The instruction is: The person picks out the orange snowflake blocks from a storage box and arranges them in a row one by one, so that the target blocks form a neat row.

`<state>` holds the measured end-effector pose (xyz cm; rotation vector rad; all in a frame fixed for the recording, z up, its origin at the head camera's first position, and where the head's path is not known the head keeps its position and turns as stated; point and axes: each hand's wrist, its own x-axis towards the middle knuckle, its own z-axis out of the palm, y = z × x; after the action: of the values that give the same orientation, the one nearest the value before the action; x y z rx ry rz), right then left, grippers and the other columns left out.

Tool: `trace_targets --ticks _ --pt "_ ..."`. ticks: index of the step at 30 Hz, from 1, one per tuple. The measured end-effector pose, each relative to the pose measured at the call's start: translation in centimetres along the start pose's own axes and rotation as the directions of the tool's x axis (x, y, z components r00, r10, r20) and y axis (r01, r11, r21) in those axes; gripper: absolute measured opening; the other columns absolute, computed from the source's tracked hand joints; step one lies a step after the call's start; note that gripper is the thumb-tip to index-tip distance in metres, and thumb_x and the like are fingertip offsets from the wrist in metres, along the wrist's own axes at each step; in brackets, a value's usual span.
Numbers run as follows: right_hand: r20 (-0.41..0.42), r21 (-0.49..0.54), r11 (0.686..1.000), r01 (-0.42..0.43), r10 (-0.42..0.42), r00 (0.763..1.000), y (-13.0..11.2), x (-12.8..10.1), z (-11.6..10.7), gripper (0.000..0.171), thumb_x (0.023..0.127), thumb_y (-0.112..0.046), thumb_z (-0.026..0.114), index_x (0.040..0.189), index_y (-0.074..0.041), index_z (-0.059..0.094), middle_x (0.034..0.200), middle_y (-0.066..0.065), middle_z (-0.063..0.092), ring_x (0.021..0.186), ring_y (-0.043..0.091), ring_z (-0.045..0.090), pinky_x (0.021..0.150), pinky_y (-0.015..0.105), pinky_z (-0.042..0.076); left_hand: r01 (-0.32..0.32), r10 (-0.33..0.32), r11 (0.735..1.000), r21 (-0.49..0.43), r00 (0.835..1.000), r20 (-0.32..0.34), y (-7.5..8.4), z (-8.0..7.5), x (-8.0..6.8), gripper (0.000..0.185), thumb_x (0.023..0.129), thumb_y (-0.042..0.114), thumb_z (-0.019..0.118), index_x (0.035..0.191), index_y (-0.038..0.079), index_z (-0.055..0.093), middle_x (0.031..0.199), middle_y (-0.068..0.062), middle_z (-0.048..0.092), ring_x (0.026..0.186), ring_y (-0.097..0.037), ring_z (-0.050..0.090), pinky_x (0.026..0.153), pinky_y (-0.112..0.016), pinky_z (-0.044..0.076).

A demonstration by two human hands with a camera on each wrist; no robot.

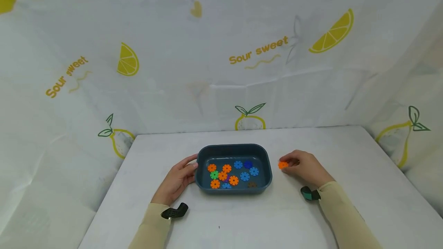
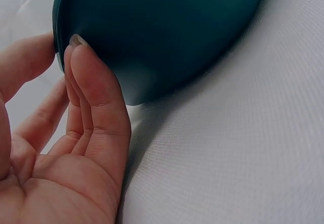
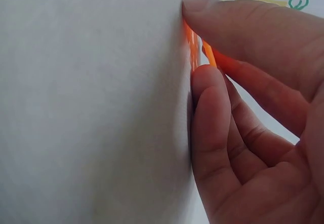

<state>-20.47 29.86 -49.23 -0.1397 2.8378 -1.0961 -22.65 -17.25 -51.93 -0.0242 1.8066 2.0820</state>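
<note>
Orange plastic, a toothed gear disc (image 1: 282,165), was pinched at the fingertips of the right hand (image 1: 304,167) against the white worktop (image 1: 346,156), just right of the dark teal tray (image 1: 267,183). The left hand (image 1: 177,180) lay with straight fingers (image 2: 96,82) against the tray's left wall, seemingly to steady it. More orange, blue and green discs (image 1: 230,174) sat inside. "Sour sweet" (image 1: 257,50) was printed on the backdrop cloth.

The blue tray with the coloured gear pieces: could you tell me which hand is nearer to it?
Left. The left hand touches the blue tray at its left wall; the right hand is apart to the tray's right, pinching an orange gear piece.
</note>
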Motion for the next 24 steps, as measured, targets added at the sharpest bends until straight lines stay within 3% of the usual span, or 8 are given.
trace_targets --ticks 9,15,19,24 --pt "0.016 -0.005 1.000 -0.015 0.015 1.000 -0.1 0.0 -0.2 0.034 0.093 -0.025 0.085 0.125 -0.013 0.079 0.107 0.003 0.072 0.096 0.020 0.063 0.083 0.033 0.053 0.004 -0.003 1.000 -0.014 1.000 0.027 0.0 -0.2 0.2 0.058 0.105 0.034 0.073 0.158 0.020 0.054 0.138 -0.010 0.070 0.113 -0.018 0.072 0.097 -0.031 0.061" --pt "0.000 -0.034 0.999 -0.006 0.006 1.000 -0.4 0.0 -0.9 0.039 0.094 -0.033 0.085 0.128 -0.015 0.078 0.107 0.001 0.073 0.099 0.020 0.064 0.086 0.035 0.053 0.004 -0.003 1.000 -0.014 1.000 0.027 0.3 0.1 0.2 0.058 0.105 0.035 0.074 0.158 0.021 0.055 0.142 -0.011 0.068 0.115 -0.019 0.070 0.098 -0.032 0.061" --pt "0.006 -0.010 0.999 0.045 -0.045 0.999 -1.0 0.0 -1.7 0.041 0.095 -0.032 0.085 0.131 -0.014 0.077 0.115 0.004 0.075 0.103 0.020 0.068 0.089 0.036 0.057 0.009 -0.009 1.000 -0.006 1.000 0.023 0.2 0.3 0.2 0.060 0.103 0.037 0.075 0.157 0.022 0.055 0.141 -0.011 0.068 0.114 -0.020 0.070 0.099 -0.032 0.061" --pt "0.042 0.001 0.988 0.152 -0.152 0.988 -4.0 1.5 -3.5 0.038 0.097 -0.027 0.084 0.132 -0.013 0.076 0.125 0.010 0.076 0.107 0.021 0.070 0.095 0.043 0.061 0.002 -0.002 1.000 0.007 1.000 0.006 -0.1 0.0 0.4 0.057 0.103 0.038 0.075 0.156 0.023 0.057 0.143 -0.011 0.067 0.115 -0.022 0.070 0.099 -0.033 0.061"
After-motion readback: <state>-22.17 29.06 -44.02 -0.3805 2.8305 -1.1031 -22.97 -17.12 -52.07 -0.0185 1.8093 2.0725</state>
